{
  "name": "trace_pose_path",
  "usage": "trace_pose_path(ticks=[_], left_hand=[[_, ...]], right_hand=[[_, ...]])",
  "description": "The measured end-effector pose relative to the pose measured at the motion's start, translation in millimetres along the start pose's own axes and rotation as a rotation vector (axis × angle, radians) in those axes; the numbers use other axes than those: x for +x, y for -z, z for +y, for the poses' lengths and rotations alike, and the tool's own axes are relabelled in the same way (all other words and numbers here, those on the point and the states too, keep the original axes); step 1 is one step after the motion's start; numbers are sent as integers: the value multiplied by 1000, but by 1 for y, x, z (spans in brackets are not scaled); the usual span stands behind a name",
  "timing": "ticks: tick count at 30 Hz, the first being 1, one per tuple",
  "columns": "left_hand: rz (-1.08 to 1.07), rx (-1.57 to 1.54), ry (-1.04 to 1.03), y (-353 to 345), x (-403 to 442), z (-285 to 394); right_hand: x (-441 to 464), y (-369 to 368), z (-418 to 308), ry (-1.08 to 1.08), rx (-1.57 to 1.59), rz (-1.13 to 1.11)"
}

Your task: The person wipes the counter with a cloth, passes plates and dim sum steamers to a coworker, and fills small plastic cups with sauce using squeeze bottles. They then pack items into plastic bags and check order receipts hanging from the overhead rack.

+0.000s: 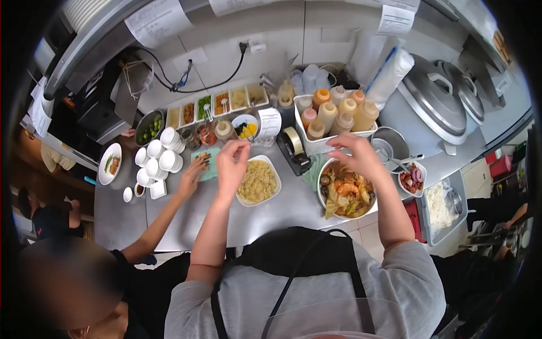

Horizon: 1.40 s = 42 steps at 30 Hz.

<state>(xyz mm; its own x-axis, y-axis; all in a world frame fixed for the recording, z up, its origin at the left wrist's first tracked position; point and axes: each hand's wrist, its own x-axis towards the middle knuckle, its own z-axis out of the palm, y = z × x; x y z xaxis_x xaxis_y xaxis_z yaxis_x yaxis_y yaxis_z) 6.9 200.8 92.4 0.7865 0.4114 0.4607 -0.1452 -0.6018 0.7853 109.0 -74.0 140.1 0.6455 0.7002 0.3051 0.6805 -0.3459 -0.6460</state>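
My left hand (231,164) is raised beside a white square bowl of yellowish fried rice (258,181). Its fingertips are pressed together, and whatever may be between them is too small to make out. Over the far right edge of a large round bowl of shrimp and cabbage (345,191) hovers my right hand (357,153), thumb and fingers curved and apart, with nothing visible in them. Between the two bowls stands a black tape dispenser (293,150) with a white paper slip (270,121) near it.
A co-worker's hand (196,169) rests by a teal cloth (206,162) on my left. Stacked white cups (164,155) and an oval plate (110,164) stand farther left. Behind are topping trays (220,104) and a basket of sauce bottles (333,146). Pots (389,144) stand right.
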Motion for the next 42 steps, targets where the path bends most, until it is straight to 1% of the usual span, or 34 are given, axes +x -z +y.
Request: trace_pose_path(ticks=[1, 2, 3, 5, 6, 8, 9, 10, 11, 13, 14, 15, 19, 21, 22, 23, 25, 26, 28, 29, 30, 31, 32, 34, 35, 36, 37, 38, 40, 42], left_hand=[[-30, -8, -6, 0, 0, 20], [-30, -102, -74, 2, 0, 48], [-31, -193, -142, 8, -2, 77], [31, -253, -494, 30, -16, 126], [156, -346, -619, 39, -35, 141], [368, -557, -1048, 41, -45, 182], [466, -614, -1265, 42, -51, 202], [622, -749, -1484, 40, -51, 216], [626, -735, -1497, 38, -53, 230], [667, -788, -1341, 38, -66, 248], [673, -772, -1356, 44, -77, 243], [566, -705, -1318, 51, -89, 235], [488, -628, -1251, 49, -98, 218], [433, -634, -1195, 49, -87, 230], [440, -625, -1198, 56, -90, 228], [411, -610, -1259, 68, -91, 224], [518, -718, -1548, 54, -64, 244], [522, -715, -1557, 55, -53, 244], [910, -607, -1474, 60, -39, 238], [792, -140, -1192, 81, -35, 224], [733, -216, -1107, 79, -11, 215], [678, -291, -1019, 78, 14, 206], [604, -294, -775, 75, 33, 195], [351, -462, -314, 69, 69, 178], [317, -458, -280, 64, 94, 158], [303, -551, -239, 58, 112, 151], [287, -643, -199, 53, 127, 148], [286, -643, -207, 51, 140, 144], [209, -759, -121, 48, 159, 140], [235, -804, -123, 47, 162, 145]], right_hand=[[0, 12, -4, -9, -5, 41], [0, 23, -9, 6, -10, 47], [0, 32, -14, 4, -25, 101], [2, 44, -23, 19, -31, 201], [3, 47, -26, 36, -29, 206], [6, 49, -31, 60, -20, 235], [7, 47, -33, 73, 18, 247], [9, 44, -34, 90, 22, 248], [11, 42, -36, 113, 13, 237], [15, 34, -38, 165, -17, 225], [16, 31, -40, 184, -12, 223], [18, 28, -41, 200, 20, 210], [19, 27, -52, 225, 33, 172], [22, 26, -53, 273, -7, 159], [23, 25, -55, 282, -5, 154], [25, 25, -58, 288, 10, 151], [30, 30, -65, 303, 20, 151], [32, 36, -73, 335, -10, 155], [42, 50, -84, 376, -41, 165], [51, 59, -88, 449, -120, 283], [60, 68, -93, 521, -197, 405], [69, 79, -103, 545, -258, 504], [80, 88, -113, 565, -321, 605], [111, 104, -126, 665, -388, 746], [129, 111, -130, 705, -431, 795], [145, 116, -134, 745, -472, 845], [158, 120, -138, 748, -474, 851], [170, 123, -142, 738, -520, 895], [183, 123, -145, 728, -567, 942], [191, 120, -144, 539, -535, 823]])
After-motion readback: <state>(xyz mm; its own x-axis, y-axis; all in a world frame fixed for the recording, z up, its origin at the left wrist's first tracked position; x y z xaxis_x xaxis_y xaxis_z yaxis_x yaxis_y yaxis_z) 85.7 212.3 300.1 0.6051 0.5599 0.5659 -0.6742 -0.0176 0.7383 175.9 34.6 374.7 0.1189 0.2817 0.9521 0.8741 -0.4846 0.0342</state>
